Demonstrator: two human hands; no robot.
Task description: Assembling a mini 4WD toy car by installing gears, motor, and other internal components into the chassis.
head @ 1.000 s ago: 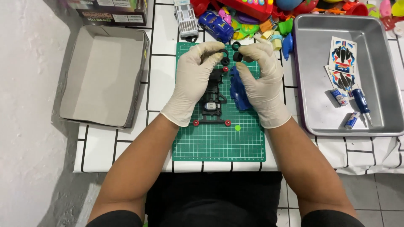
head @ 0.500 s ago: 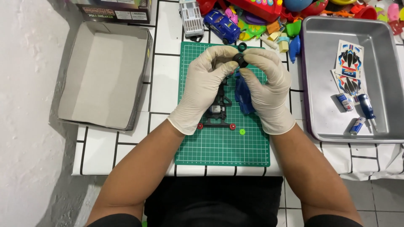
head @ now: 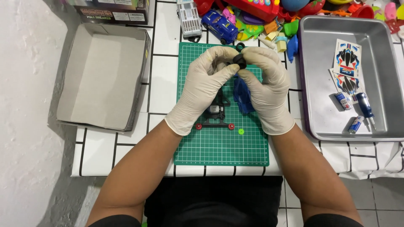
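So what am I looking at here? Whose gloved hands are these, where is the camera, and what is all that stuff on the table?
There is no machine here: a person wears a camera on the head, looking down at their own hands. The left hand and right hand, both in pale gloves, pinch a small black wheel between their fingertips. Beneath them lies a green cutting mat holding a black toy car chassis, a blue car shell and a small green part. An empty cardboard box sits to the left. On the right a metal tray holds sticker sheets, small batteries and a screwdriver. Colourful toys crowd the far edge.
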